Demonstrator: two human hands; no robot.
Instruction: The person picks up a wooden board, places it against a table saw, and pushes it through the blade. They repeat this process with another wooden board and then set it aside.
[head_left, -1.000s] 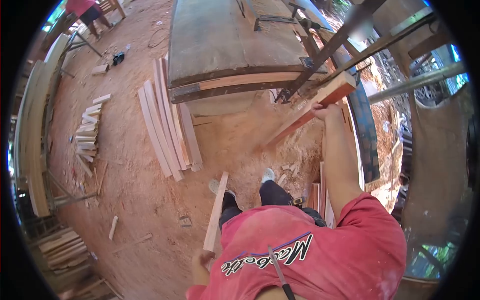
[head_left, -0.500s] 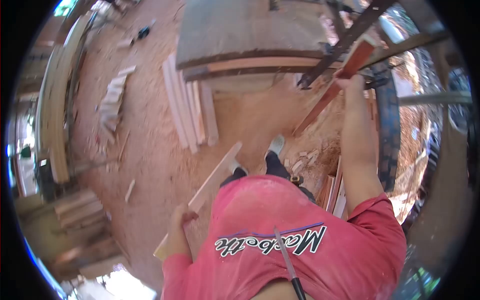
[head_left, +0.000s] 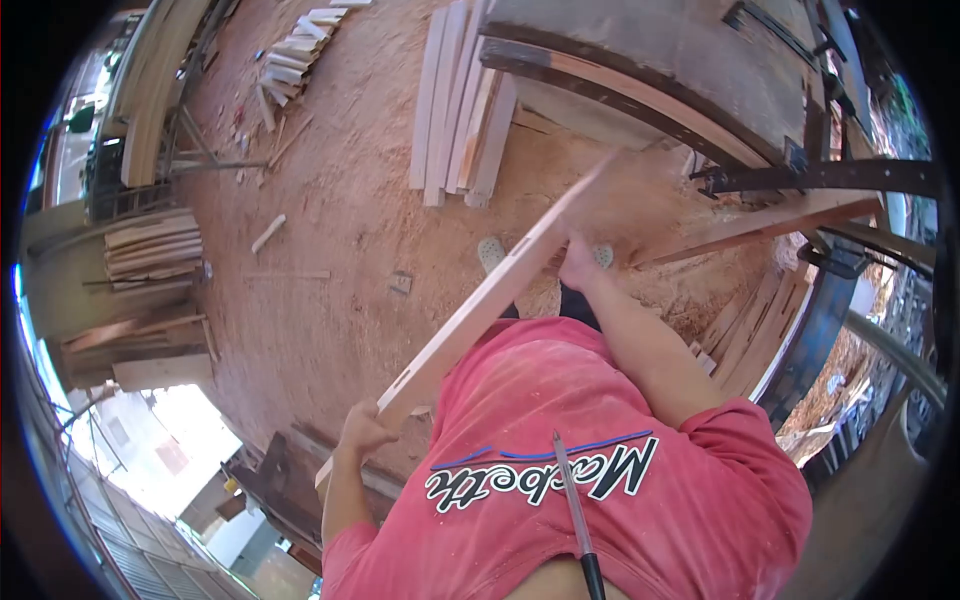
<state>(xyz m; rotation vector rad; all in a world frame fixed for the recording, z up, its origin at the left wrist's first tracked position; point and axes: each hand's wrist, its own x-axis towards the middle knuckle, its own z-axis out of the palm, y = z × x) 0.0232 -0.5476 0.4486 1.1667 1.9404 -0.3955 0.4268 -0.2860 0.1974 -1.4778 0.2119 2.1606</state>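
A long pale wooden plank (head_left: 480, 305) with narrow slots cut in its edge lies slantwise in front of my body. My left hand (head_left: 368, 428) is wrapped round it close to its lower end. Farther up, my right hand (head_left: 580, 268) holds the same plank, its fingers partly hidden behind the wood. The plank's far end is smeared by motion. To the right, a reddish board (head_left: 770, 225) leans with its lower end on the ground, apart from both hands.
Several planks (head_left: 450, 110) lean by a large workbench (head_left: 640, 95) ahead. Offcuts (head_left: 295, 60) lie on the sawdust-strewn ground at the far left, and a stack of boards (head_left: 150, 250) stands nearer. A metal bar (head_left: 830, 178) juts out at the right, above more boards (head_left: 750, 330).
My right hand has let go of the reddish board and moved left and down onto the pale plank. The plank is raised, and the view has turned.
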